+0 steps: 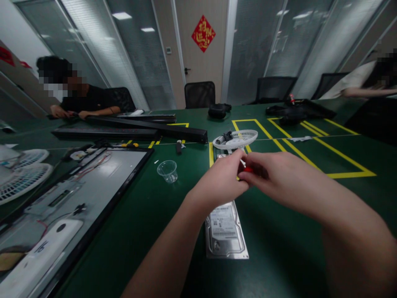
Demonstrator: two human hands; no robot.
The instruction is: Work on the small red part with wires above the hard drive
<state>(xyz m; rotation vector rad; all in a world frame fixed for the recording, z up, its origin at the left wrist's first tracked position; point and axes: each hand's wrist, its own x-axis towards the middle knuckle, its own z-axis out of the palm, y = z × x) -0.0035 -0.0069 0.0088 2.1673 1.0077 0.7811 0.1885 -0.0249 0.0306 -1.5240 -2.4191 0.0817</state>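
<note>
Over the far end of a silver hard drive (226, 236), my two hands meet with their fingertips together. My right hand (276, 169) is closed around a small red object (248, 169), mostly hidden by the fingers; a thin pale piece shows beside it. My left hand (221, 180) is closed too, its fingers bent at the same spot, and what they pinch is hidden. The drive lies flat on the green table, label side up, below my wrists. Just past my hands is a white oval basket (252, 135) with dark parts in it.
A clear plastic cup (167, 170) stands left of my hands. Further left lies a large opened panel (102, 182) with a white device (46, 256) on it. Long black bars (180, 131) lie behind. A person (89, 99) sits back left, another person (356, 85) right.
</note>
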